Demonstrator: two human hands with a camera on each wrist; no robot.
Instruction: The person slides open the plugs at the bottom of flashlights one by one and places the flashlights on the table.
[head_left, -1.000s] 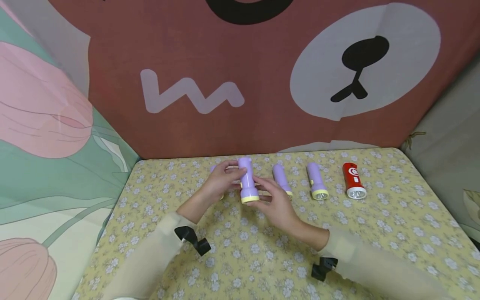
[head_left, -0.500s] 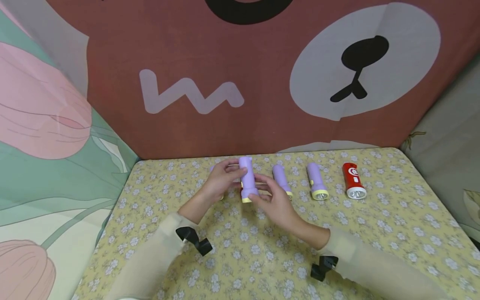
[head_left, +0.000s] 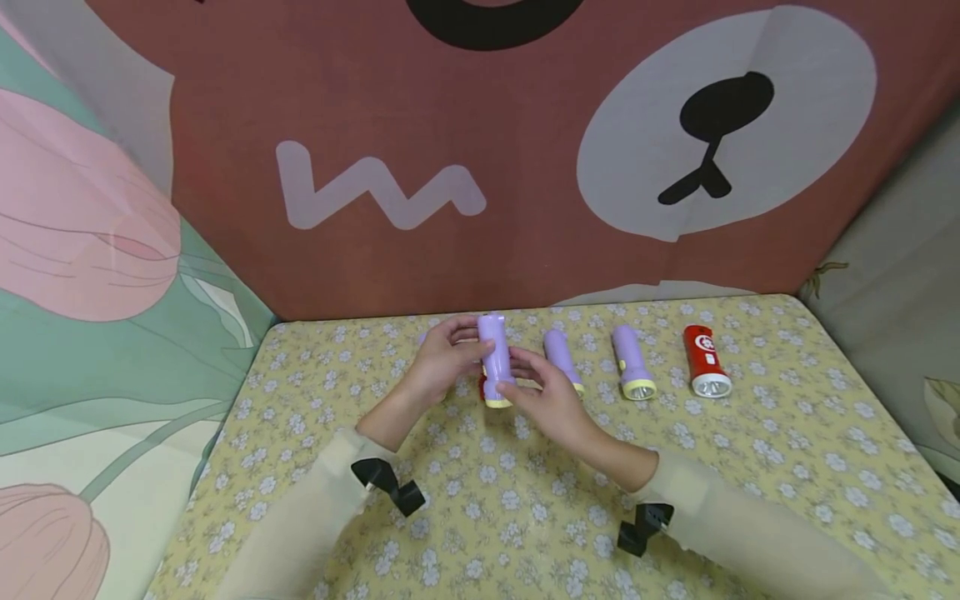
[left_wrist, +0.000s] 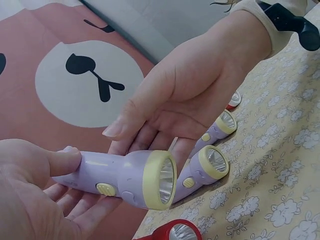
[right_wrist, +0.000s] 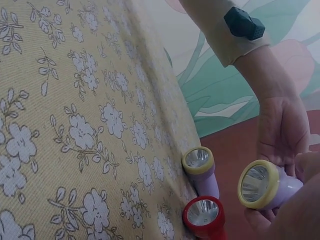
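A purple flashlight [head_left: 495, 358] with a yellow lens rim is held up by my left hand [head_left: 441, 362], its lens toward me. In the left wrist view, the left thumb presses on the flashlight's tail end [left_wrist: 90, 167] and the fingers curl beneath it, near the yellow switch [left_wrist: 106, 189]. My right hand [head_left: 553, 406] is around the lens end; its extended fingers lie behind the barrel. The right thumb [left_wrist: 120, 126] stands a little above the barrel in the left wrist view. A red flashlight [left_wrist: 172, 231] lies underneath, mostly hidden in the head view.
Two more purple flashlights [head_left: 561, 360] [head_left: 633, 362] and a red flashlight [head_left: 707, 360] lie in a row to the right. Another purple one [right_wrist: 200, 167] lies left, mostly behind my left hand. The flowered table [head_left: 487, 517] meets a printed cloth wall [head_left: 525, 250].
My right thumb has moved from the lower rim up to the front of the flashlight's head. The flashlight has turned slightly in the left hand, which stays in place.
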